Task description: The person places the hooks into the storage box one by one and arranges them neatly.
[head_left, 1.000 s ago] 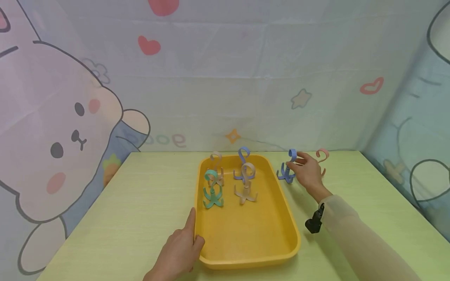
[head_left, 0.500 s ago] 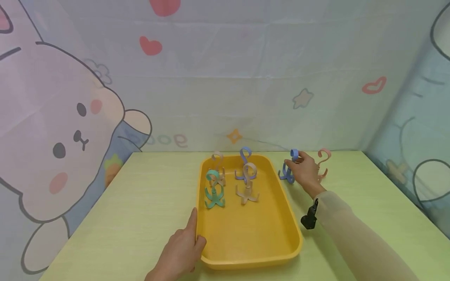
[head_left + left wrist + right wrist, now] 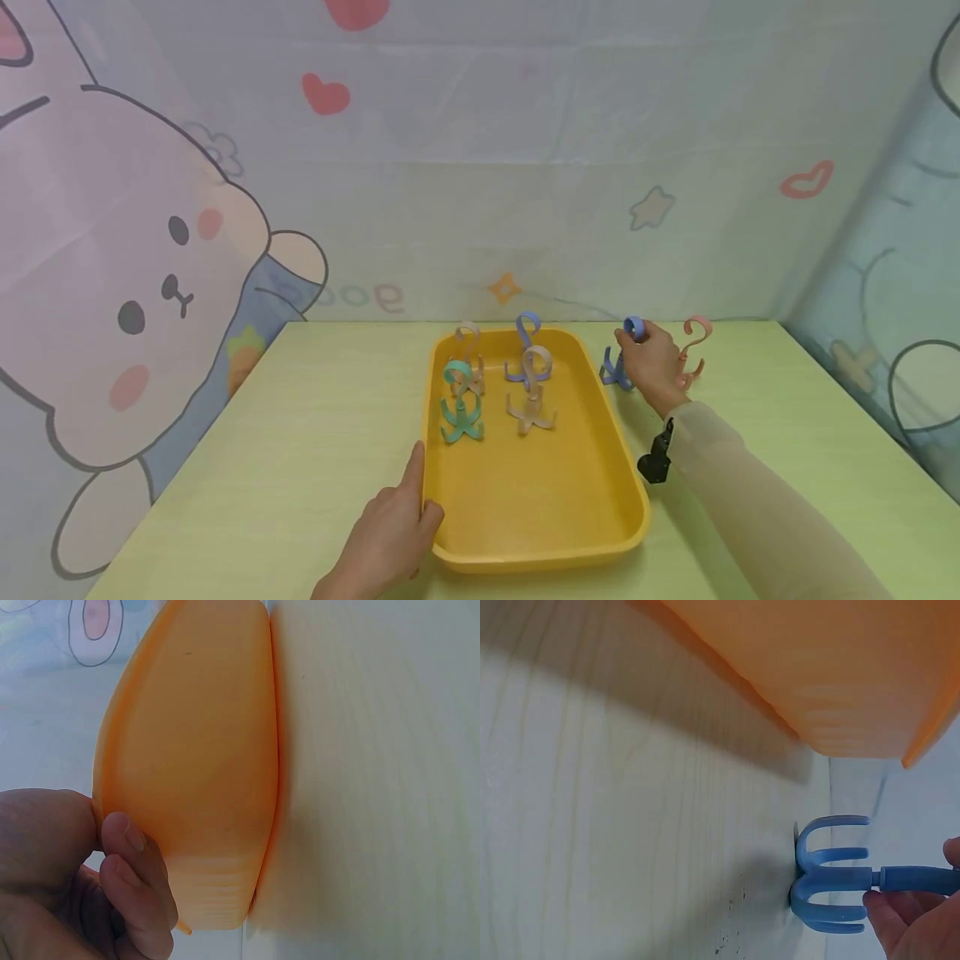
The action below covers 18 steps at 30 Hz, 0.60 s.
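Note:
My right hand [image 3: 651, 363] holds a blue multi-pronged hanging hook [image 3: 617, 368] by its stem, right of the yellow tray [image 3: 540, 492]. In the right wrist view, fingers pinch the blue hook [image 3: 829, 879] above its upturned prongs; its base is at the tabletop. My left hand [image 3: 390, 533] grips the tray's near left rim, thumb over the edge; in the left wrist view, fingertips [image 3: 129, 874] press the outer wall. Inside the tray stand a green hook [image 3: 461, 417], a beige hook [image 3: 531, 408], a second beige hook [image 3: 467, 379] and a lighter blue hook [image 3: 528, 367].
A pink hook [image 3: 693, 358] stands on the table just right of my right hand, partly hidden by it. The light table [image 3: 300, 433] ends at a printed cloth backdrop [image 3: 480, 167]. The tray's right wall lies between the held hook and the tray's inside.
My right hand has shifted slightly around the blue hook's stem, and more of the pink hook shows behind it. The left hand stays at the tray's rim. The head view has turned slightly left.

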Each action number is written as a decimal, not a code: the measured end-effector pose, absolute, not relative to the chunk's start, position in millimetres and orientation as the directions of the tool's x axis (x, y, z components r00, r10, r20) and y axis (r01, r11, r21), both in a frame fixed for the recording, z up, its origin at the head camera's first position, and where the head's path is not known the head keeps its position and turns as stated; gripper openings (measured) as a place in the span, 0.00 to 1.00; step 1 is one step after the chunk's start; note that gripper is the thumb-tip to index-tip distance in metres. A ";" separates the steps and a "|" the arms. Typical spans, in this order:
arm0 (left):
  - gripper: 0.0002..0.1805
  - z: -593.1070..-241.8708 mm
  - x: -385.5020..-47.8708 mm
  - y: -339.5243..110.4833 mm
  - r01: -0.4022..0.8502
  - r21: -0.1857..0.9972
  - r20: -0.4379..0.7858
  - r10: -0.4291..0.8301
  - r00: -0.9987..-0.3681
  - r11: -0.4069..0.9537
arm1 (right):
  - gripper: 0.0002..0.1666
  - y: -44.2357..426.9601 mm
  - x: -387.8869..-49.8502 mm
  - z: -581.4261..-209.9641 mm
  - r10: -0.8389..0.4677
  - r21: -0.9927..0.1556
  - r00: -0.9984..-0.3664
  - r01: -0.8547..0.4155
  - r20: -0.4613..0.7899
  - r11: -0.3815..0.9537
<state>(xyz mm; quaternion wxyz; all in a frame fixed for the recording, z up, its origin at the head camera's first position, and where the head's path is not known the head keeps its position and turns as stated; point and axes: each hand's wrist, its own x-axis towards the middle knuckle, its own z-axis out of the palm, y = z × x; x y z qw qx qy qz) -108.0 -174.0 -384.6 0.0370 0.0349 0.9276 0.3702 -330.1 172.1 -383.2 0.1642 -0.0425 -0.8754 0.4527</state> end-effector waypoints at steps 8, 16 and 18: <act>0.45 -384.8 -107.2 -172.5 0.053 0.690 -0.032 0.103 -0.994 0.722 | 0.18 178.3 -328.3 -386.2 0.255 -0.829 -0.934 -0.070 0.250 0.554; 0.45 -384.6 -107.2 -172.6 0.040 0.679 -0.038 0.089 -0.995 0.733 | 0.25 188.3 -323.2 -383.2 0.199 -0.813 -0.945 -0.103 0.260 0.573; 0.45 -384.7 -107.0 -173.0 0.042 0.681 -0.035 0.090 -0.995 0.731 | 0.26 191.1 -321.3 -382.9 0.181 -0.817 -0.950 -0.109 0.252 0.566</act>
